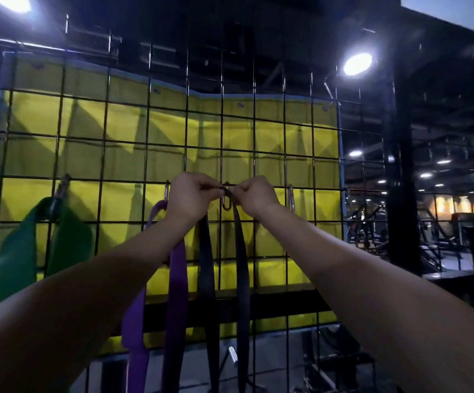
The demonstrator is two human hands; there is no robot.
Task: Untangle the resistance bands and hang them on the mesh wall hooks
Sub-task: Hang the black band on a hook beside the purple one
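I held the black band's (241, 251) top between left hand (189, 195) and right hand (255, 195), both pinching it at the red hook (226, 198); its length hung straight down.

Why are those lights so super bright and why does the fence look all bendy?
In the head view, two ceiling lamps glare white and wash out their own edges; the wide lens bows the mesh wall wires outward; the rest is dim, so the black band held by the left hand and right hand looks murky, and the gym at right is soft and grainy.
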